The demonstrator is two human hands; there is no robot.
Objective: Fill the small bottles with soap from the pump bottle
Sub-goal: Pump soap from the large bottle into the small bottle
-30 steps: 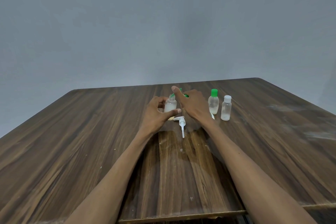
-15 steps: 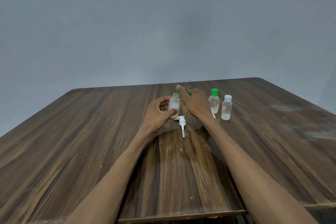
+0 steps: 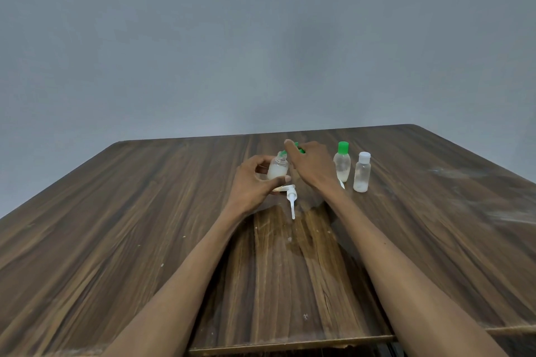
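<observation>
My left hand [image 3: 255,181] grips a small clear bottle [image 3: 277,169] holding whitish soap, just above the table. My right hand [image 3: 311,168] pinches a green cap [image 3: 300,149] beside the bottle's threaded neck; most of the cap is hidden by the fingers. A white pump head with its long tube [image 3: 291,200] lies on the table under my hands. To the right stand a green-capped small bottle [image 3: 342,165] and a white-capped small bottle [image 3: 362,172], both upright and partly filled. The pump bottle's body is hidden.
The wooden table [image 3: 145,226] stretches wide on both sides, with white smears at the far right [image 3: 475,182]. Its front edge [image 3: 290,346] runs below my forearms. A plain grey wall stands behind.
My left hand has shifted the small bottle slightly. My right hand has stayed at the bottle's neck with the green cap, moving a little to the right.
</observation>
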